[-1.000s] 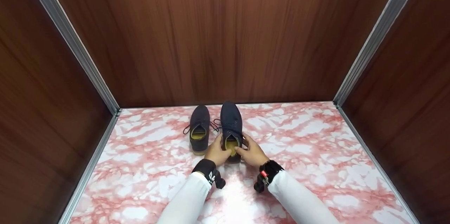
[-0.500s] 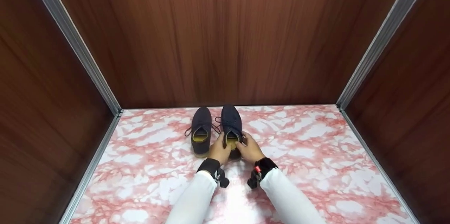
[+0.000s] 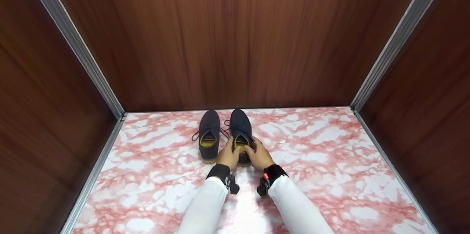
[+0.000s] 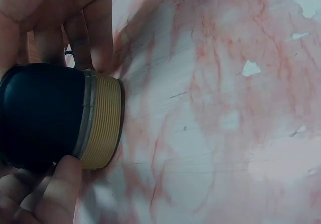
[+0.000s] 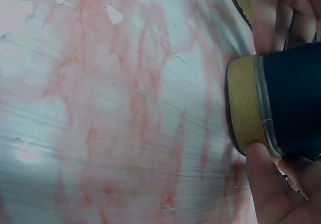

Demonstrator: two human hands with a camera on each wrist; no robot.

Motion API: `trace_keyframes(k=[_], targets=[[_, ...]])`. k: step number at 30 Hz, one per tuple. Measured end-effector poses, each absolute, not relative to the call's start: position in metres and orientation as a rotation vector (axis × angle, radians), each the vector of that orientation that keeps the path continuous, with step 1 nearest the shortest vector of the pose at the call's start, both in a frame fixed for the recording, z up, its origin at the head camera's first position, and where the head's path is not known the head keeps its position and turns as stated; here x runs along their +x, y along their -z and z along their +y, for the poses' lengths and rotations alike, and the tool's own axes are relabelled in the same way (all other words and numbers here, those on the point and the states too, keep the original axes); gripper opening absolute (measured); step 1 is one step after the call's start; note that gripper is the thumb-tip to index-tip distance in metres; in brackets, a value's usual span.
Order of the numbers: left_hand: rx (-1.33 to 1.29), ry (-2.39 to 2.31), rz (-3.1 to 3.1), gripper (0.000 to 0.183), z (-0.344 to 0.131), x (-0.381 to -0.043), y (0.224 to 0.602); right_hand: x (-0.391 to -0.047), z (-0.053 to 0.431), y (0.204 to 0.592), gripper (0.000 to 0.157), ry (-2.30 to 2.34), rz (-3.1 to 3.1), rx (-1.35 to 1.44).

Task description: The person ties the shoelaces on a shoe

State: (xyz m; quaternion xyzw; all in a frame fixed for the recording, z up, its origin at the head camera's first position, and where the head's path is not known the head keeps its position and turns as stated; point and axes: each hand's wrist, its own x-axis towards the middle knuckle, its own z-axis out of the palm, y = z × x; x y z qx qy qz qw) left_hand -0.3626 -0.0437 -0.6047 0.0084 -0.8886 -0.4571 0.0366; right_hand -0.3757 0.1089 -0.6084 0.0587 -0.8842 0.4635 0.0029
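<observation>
Both hands grip the rear half of a dark navy lace-up shoe [image 3: 240,122], toe pointing at the back wall. My left hand [image 3: 228,157] holds its left side and my right hand [image 3: 261,156] its right side, each thumb hooked over the collar onto the yellow lining. In the left wrist view the heel [image 4: 45,113] shows a ribbed tan sole [image 4: 103,121], with fingers on either side. The right wrist view has the same heel [image 5: 296,98] between fingertips at the sole. Just left stands the matching shoe [image 3: 209,125], parallel, its laces loose.
A pink and white marbled surface [image 3: 154,190] lies under the shoes. Brown wood-grain panels [image 3: 235,43] rise at the back and both sides, joined by grey metal corner strips [image 3: 84,54]. Both toes lie close to the back panel.
The right-hand shoe's heel has moved slightly forward, so the two shoes sit more nearly level. Both hands have kept their grip and the wrists have drawn closer together.
</observation>
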Motion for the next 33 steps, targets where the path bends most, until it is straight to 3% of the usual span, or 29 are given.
trace_keyframes(k=[33], targets=[[0.142, 1.392, -2.678, 0.051, -0.040, -0.363, 0.598, -0.383, 0.101, 0.602, 0.058, -1.450, -2.854, 0.084]])
